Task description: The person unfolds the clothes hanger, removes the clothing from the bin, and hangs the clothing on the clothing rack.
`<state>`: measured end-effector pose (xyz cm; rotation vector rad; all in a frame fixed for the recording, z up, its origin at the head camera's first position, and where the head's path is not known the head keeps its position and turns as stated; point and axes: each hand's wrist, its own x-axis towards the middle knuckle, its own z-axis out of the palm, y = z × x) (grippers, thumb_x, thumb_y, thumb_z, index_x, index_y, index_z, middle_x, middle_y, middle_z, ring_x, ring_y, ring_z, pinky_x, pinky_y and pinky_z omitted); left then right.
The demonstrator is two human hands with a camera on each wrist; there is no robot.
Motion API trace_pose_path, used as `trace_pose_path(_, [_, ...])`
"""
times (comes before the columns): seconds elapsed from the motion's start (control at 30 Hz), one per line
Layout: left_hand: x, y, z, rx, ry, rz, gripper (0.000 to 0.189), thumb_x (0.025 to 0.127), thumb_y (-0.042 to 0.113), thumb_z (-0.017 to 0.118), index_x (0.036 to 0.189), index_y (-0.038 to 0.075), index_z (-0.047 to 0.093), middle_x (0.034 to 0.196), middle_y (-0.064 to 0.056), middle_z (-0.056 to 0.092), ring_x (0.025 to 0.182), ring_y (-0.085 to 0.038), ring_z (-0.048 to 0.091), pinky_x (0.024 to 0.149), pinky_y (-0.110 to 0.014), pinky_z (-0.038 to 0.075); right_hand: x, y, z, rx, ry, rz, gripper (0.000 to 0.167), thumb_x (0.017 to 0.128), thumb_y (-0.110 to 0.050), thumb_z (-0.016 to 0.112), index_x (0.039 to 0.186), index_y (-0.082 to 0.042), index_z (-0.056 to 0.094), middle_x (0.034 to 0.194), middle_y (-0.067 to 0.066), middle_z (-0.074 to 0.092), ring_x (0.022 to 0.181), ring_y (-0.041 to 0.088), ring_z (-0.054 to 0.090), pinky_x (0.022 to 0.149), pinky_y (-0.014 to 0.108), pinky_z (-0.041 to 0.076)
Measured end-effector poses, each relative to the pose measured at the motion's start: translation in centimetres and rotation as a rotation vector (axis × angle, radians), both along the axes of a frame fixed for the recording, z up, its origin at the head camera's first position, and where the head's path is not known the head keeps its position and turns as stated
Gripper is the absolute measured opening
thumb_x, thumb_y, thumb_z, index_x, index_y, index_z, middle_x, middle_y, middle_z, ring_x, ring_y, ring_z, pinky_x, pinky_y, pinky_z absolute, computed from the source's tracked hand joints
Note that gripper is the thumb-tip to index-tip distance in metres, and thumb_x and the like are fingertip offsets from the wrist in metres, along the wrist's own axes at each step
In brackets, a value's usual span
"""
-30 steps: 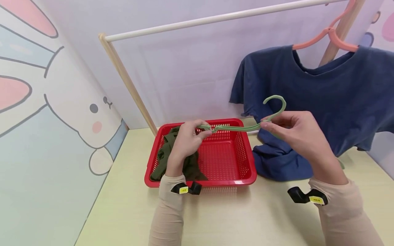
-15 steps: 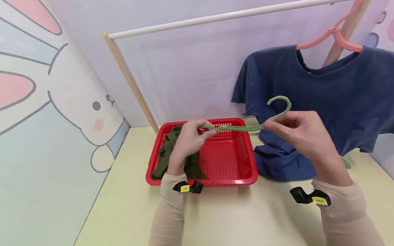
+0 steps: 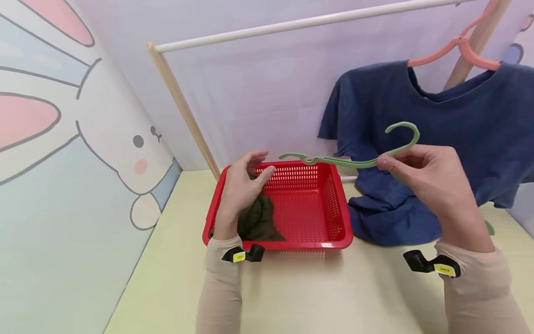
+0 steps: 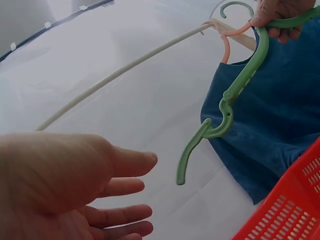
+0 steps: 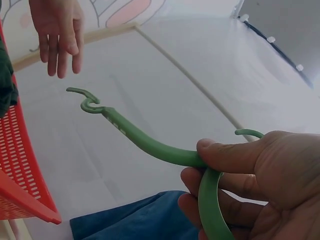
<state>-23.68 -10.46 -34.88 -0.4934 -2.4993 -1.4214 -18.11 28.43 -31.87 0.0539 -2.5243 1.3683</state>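
Note:
My right hand (image 3: 434, 178) pinches a green plastic clothes hanger (image 3: 342, 162) just below its hook, between thumb and fingers. One arm of the hanger points left over the red basket (image 3: 310, 245); a notch shows near its end in the left wrist view. My left hand (image 3: 244, 190) is apart from the hanger, fingers relaxed and holding nothing, above the basket's left side. Under it lies a dark green garment (image 3: 260, 220) in the basket, partly hidden by the hand. The right wrist view shows both hanger arms (image 5: 150, 145) meeting at my fingers.
A navy T-shirt (image 3: 442, 125) hangs at the right on a coral hanger (image 3: 434, 58). The rack's white rail (image 3: 308, 23) runs above, with a wooden post (image 3: 183, 109) at left. Navy cloth (image 3: 392, 222) lies on the table (image 3: 292, 297) beside the basket.
My left hand has let go of the hanger's end and drawn back to the left. The right hand has carried the hanger a little right and up, partly with a slight view shift.

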Motion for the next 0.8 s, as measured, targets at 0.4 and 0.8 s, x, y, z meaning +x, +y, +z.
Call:
trace_pose_path(0.4, [3.8,-5.4,1.1,-0.229,-0.149,0.155,0.044,0.105,0.031,0.08,0.14,0.006,0.073,0.121,-0.013,0.075,0.107,-0.029,0.068,0.089,-0.041,0.059,0.0,0.2,0.0,-0.009,-0.013,-0.004,0.04,0.098,-0.042,0.087,0.127,-0.016,0.085,0.096,-0.016,0.081,0.096,0.01,0.07,0.073,0.019,0.054])
trace_pose_path(0.8, [5.2,-9.6,1.3,-0.489,-0.521,0.114,0.057,0.091,0.038,0.095,0.125,-0.003,0.075,0.104,-0.011,0.074,0.097,-0.028,0.069,0.08,-0.041,0.064,0.1,0.1,-0.1,-0.011,-0.021,-0.023,0.041,0.098,-0.046,0.087,0.126,-0.016,0.085,0.096,-0.013,0.082,0.095,0.012,0.07,0.073,0.021,0.054])
